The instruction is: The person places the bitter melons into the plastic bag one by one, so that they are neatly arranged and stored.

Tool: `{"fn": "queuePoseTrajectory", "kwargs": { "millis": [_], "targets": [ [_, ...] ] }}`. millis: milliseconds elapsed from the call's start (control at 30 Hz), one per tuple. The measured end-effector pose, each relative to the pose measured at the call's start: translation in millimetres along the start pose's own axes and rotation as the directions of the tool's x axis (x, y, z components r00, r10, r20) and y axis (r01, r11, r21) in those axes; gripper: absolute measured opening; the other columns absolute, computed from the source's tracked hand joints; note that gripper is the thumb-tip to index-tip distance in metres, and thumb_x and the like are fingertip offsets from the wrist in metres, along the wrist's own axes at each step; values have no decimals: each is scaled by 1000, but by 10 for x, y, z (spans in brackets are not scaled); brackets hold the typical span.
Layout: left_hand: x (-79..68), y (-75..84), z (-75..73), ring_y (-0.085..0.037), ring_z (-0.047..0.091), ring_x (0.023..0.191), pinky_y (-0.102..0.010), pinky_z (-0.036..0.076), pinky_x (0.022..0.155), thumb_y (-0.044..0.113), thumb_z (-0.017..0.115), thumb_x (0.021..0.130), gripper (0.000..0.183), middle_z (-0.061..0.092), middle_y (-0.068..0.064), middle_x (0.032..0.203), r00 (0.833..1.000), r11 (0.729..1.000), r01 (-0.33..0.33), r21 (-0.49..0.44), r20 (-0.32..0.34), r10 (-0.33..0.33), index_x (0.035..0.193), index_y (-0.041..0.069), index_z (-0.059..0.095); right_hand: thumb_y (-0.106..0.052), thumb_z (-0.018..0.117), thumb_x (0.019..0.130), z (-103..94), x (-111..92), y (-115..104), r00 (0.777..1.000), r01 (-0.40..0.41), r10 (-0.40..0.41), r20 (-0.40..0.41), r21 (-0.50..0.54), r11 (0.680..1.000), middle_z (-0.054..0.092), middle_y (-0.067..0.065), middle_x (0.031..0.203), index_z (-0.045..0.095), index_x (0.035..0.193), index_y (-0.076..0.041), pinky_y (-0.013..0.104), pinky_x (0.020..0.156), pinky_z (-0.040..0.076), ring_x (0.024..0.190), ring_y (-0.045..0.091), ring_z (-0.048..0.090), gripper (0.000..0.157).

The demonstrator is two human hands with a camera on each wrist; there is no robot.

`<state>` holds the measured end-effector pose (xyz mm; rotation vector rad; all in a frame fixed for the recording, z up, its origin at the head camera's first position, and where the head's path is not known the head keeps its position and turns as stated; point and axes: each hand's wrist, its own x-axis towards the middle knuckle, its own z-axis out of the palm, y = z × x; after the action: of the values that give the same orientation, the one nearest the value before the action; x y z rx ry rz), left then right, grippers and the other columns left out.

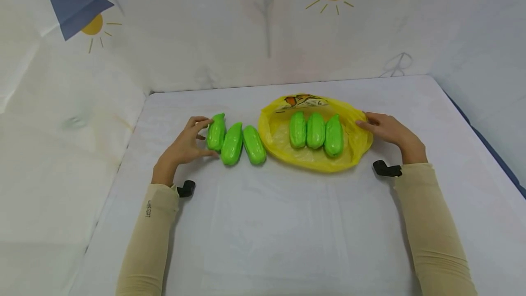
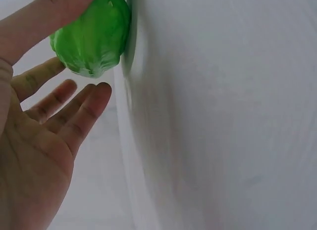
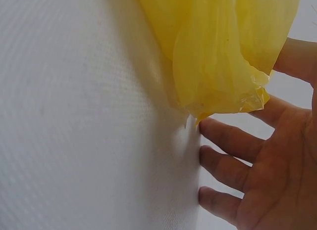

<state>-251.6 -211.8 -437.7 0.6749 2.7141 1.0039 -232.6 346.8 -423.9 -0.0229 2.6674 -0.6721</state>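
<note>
My left hand (image 1: 183,148) has its thumb and index finger at either end of the leftmost glossy green gourd (image 1: 216,132); in the left wrist view the thumb overlaps this ribbed gourd (image 2: 94,39) while the other fingers spread below. Right beside it lie a second gourd (image 1: 232,144) and a third (image 1: 255,145). A yellow plastic bag (image 1: 283,153) lies with its mouth spread wide, three more green gourds (image 1: 315,130) side by side in it. At the bag's right edge, my right hand (image 1: 390,132) pinches the rim between thumb and fingers. Its lower fingers (image 3: 225,170) stay off the plastic.
All of this lies on a white-covered table (image 1: 271,232). Pale cloth walls with printed shapes (image 1: 78,1) rise behind and to the left. Small black wrist cameras (image 1: 186,189) stick out inward from both sleeves.
</note>
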Motion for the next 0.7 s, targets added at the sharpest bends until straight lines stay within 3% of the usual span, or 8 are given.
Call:
{"fn": "queuePoseTrajectory", "kwargs": {
  "millis": [167,267,433,700],
  "targets": [
    [1,-15,8,-39,34,141,-52,44,107,15,91,67,101,21,-17,160,999,998,-37,-56,18,38,148,3,32,-67,36,96,-1,-3,-6,1000,-1,1,-1,-7,1000,20,30,157,20,155,0,69,114,15,144,52,15,91],
    [-4,-8,8,-40,39,137,-52,40,110,18,91,69,106,28,-18,154,999,998,-14,-57,31,16,152,7,27,-67,35,96,0,-2,1,1000,5,-5,0,-7,1000,20,30,157,20,155,0,69,114,15,144,52,16,90],
    [-9,-19,3,-43,44,132,-54,41,109,26,90,71,112,24,-21,151,998,999,44,12,42,-44,158,13,19,-67,35,96,5,8,18,1000,10,-10,1,-5,1000,20,30,157,20,155,-1,69,113,15,143,52,16,90],
    [-29,-73,-33,-39,35,140,-51,37,113,28,88,72,112,24,-19,158,998,998,65,-14,24,-65,155,2,18,-66,36,97,-2,2,18,1000,25,-25,-2,-1,1000,20,31,157,20,154,1,69,114,14,143,52,15,90]
  ]
}}
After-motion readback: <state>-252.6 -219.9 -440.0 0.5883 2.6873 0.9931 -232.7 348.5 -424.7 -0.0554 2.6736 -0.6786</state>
